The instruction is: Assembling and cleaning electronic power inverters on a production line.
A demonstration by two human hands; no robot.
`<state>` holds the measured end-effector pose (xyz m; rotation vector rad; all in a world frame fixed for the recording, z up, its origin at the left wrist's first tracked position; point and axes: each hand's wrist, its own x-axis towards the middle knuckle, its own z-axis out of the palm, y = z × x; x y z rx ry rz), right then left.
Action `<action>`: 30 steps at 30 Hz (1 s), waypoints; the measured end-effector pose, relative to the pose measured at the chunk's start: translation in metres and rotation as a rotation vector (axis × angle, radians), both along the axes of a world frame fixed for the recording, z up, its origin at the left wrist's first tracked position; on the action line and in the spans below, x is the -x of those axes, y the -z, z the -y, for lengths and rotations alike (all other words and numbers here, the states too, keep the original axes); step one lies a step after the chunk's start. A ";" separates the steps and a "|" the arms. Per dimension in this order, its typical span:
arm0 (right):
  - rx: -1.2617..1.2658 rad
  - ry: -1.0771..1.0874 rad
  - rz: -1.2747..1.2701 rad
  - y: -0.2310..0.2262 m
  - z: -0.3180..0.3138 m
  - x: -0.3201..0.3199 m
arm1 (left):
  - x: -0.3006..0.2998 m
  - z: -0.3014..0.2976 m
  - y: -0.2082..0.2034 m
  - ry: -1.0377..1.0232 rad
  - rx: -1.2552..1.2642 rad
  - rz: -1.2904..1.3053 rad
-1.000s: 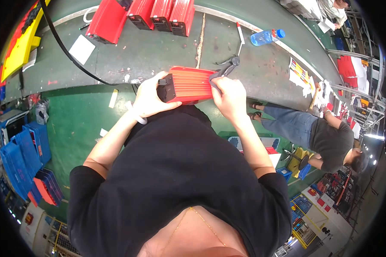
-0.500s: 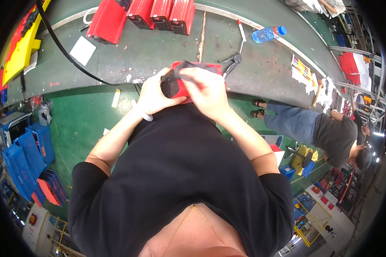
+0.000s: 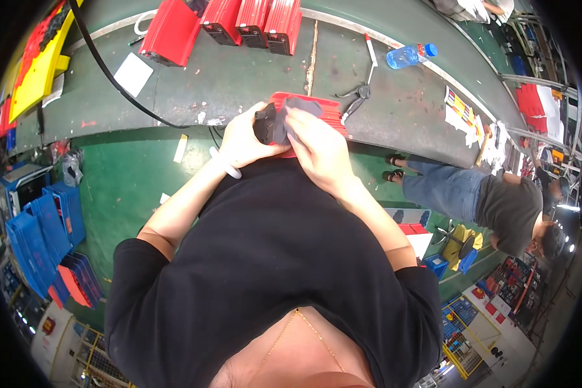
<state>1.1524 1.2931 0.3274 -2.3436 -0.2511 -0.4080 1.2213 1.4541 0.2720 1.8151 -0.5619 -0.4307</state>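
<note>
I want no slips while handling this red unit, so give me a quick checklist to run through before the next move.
1. Left hand gripping the red unit at its dark end: ok.
2. Right hand on the unit: ok, it lies across the top.
3. Unit supported at the bench edge: cannot tell, hands hide its underside.
4. Pliers apart from the hands: ok.
5. Black cable away from the unit: ok.
</note>
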 end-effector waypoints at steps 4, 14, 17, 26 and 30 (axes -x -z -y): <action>-0.247 -0.218 -0.308 -0.019 0.035 0.013 | -0.004 -0.007 -0.005 0.035 -0.121 -0.002; -0.105 -0.034 -0.115 0.001 0.016 -0.016 | -0.006 -0.007 0.006 0.015 0.065 -0.191; 0.029 0.000 0.046 0.013 0.005 0.000 | -0.004 -0.010 0.014 -0.005 -0.023 -0.128; -0.293 0.241 -0.057 0.017 0.036 0.009 | -0.004 -0.011 0.017 0.006 0.108 -0.189; 0.136 -0.106 0.124 0.025 -0.001 -0.002 | -0.008 -0.011 0.036 -0.015 0.179 -0.358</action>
